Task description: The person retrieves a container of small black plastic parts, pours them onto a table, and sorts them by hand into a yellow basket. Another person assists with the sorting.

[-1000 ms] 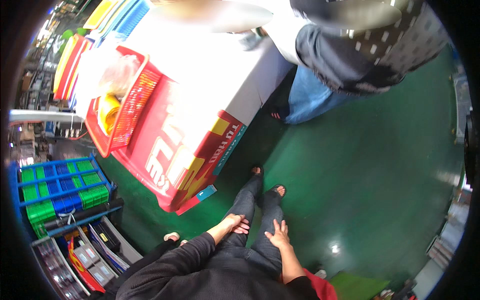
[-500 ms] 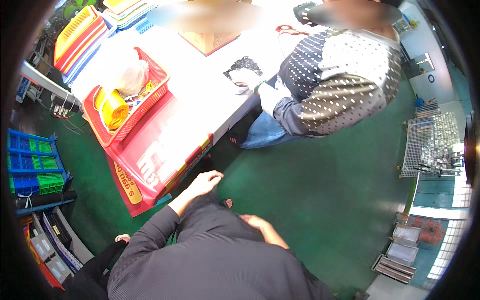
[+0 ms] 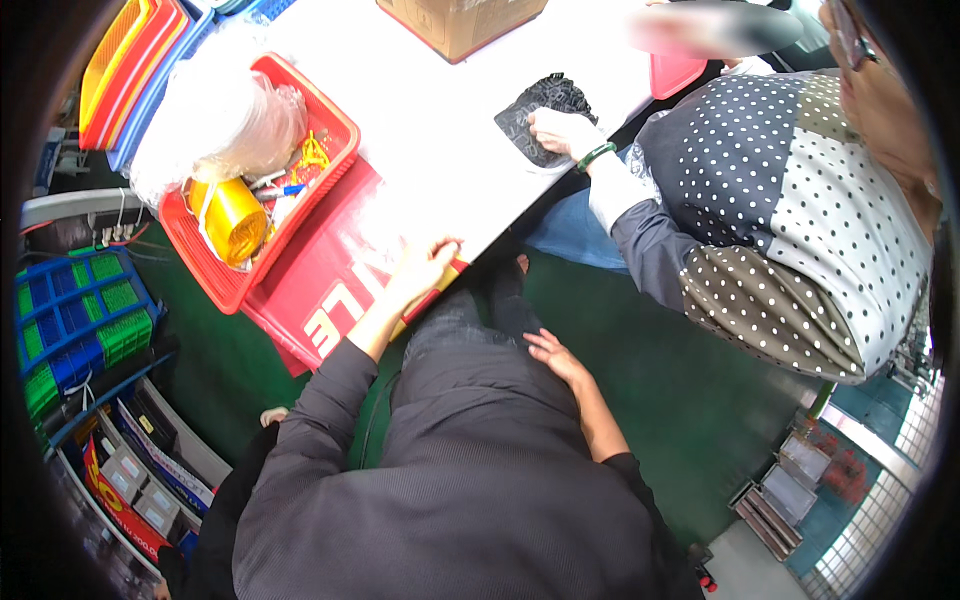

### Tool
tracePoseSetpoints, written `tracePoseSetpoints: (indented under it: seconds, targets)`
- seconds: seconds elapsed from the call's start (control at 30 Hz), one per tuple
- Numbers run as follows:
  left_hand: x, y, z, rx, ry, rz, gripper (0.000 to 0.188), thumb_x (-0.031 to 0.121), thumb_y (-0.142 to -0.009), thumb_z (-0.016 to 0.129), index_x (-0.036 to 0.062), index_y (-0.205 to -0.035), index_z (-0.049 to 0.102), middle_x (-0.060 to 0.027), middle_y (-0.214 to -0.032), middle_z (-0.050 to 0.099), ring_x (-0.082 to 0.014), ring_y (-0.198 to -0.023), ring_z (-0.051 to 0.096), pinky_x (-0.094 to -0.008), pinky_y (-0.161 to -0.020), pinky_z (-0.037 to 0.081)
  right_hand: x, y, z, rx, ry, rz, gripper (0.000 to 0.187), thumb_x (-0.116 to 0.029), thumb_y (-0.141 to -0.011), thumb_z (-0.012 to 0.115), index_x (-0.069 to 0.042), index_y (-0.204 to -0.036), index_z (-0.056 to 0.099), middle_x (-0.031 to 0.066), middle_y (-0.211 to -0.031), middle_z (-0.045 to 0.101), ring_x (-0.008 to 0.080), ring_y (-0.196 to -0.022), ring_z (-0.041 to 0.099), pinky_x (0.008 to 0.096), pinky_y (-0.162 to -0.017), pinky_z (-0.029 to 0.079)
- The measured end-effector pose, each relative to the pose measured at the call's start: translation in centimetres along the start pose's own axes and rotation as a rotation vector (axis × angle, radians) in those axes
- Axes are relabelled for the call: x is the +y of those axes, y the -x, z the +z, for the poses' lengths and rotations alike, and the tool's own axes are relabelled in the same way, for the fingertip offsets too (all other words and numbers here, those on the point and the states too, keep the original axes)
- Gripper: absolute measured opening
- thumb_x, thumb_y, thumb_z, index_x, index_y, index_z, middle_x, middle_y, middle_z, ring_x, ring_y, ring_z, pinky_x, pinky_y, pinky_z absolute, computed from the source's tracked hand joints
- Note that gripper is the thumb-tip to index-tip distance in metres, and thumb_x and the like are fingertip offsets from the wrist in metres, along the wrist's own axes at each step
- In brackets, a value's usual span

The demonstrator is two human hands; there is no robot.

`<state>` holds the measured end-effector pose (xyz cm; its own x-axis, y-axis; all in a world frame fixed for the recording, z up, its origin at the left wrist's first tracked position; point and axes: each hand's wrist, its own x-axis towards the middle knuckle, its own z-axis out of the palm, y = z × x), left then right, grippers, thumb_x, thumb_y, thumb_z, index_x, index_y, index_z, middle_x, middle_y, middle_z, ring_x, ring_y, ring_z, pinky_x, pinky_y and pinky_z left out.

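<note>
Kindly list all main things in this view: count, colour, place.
table: 1, white and red, upper middle
basket: 1, red, on table
plastic bag: 1, clear, at basket
roll: 1, yellow, in basket
trays: several, multicoloured, upper left
box: 1, brown, on table
co-worker: 1, dotted top, right
pouch: 1, black, by co-worker's hand
crates: several, blue and green, left
left hand: 1, bare, by table's edge
right hand: 1, bare, off table

From my remote station I record a white table (image 3: 450, 110), its top bleached by strong light. Around its near side I note a green floor (image 3: 650, 440). Left of the table stand a blue rack (image 3: 110, 402) with green and blue crates (image 3: 125, 337) and a grey storage unit (image 3: 187, 437). Well right of the table, I find a bright gridded panel (image 3: 862, 535), window or grille undetermined
</note>
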<state>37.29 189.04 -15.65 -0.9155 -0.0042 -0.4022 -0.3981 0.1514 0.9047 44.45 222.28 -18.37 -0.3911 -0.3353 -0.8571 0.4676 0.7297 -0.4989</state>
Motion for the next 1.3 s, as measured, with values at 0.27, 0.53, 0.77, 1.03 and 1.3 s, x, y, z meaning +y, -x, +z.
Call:
tracePoseSetpoints:
  seconds: [0.27,0.53,0.77,1.03,1.3]
  targets:
    - [1.8,-0.8,1.4,0.287,-0.824,0.086,0.05,0.023,-0.079,0.059,0.0122,-0.126,0.044,-0.0186,-0.136,0.028,-0.0372,-0.125,0.027,-0.0526,-0.097,0.028,-0.1,-2.1,-4.2,-0.045,-0.036,-0.028,0.041,-0.036,-0.086,0.049,-0.023,-0.125,0.05,0.0111,-0.141,0.028,0.0214,-0.134,0.019,0.034,-0.107,0.017]
    - [2.5,-1.1,2.7,0.006,-1.106,-0.07,0.087,0.037,-0.072,0.066,0.0158,-0.141,0.017,-0.0233,-0.143,0.009,-0.0506,-0.129,0.002,-0.0696,-0.095,0.01,0.1,-2.8,-6.2,-0.109,0.003,-0.026,0.044,-0.033,-0.086,0.046,-0.021,-0.128,0.046,0.0113,-0.141,0.03,0.0217,-0.134,0.017,0.0335,-0.107,0.015]
    - [3.2,-1.4,3.3,-0.075,-1.169,-0.183,0.097,0.039,-0.071,0.067,0.0163,-0.142,0.005,-0.0241,-0.144,-0.002,-0.0513,-0.129,-0.003,-0.0692,-0.095,0.008,0.2,-3.7,-7.2,-0.165,0.002,-0.041,0.044,-0.031,-0.086,0.045,-0.02,-0.128,0.045,0.0134,-0.141,0.027,0.0231,-0.134,0.016,0.0342,-0.107,0.015]
    - [4.3,-1.7,3.0,-0.097,-1.158,-0.199,0.092,0.037,-0.072,0.066,0.0157,-0.141,0.009,-0.0249,-0.143,0.001,-0.0509,-0.129,-0.004,-0.0678,-0.096,0.009,-0.9,-3.8,-7.4,-0.134,0.015,0.021,0.043,-0.036,-0.087,0.047,-0.021,-0.127,0.047,0.0142,-0.141,0.028,0.0243,-0.133,0.019,0.0345,-0.107,0.016]
    - [4.3,-5.7,-0.1,0.18,-0.665,0.096,0.05,0.03,-0.083,0.055,0.0079,-0.127,0.043,-0.0217,-0.128,0.041,-0.0359,-0.105,0.052,-0.0461,-0.09,0.04,-1.4,-4.0,-7.6,-0.136,0.021,0.027,0.045,-0.037,-0.086,0.047,-0.021,-0.127,0.046,0.0152,-0.141,0.026,0.0255,-0.133,0.02,0.0351,-0.107,0.017]
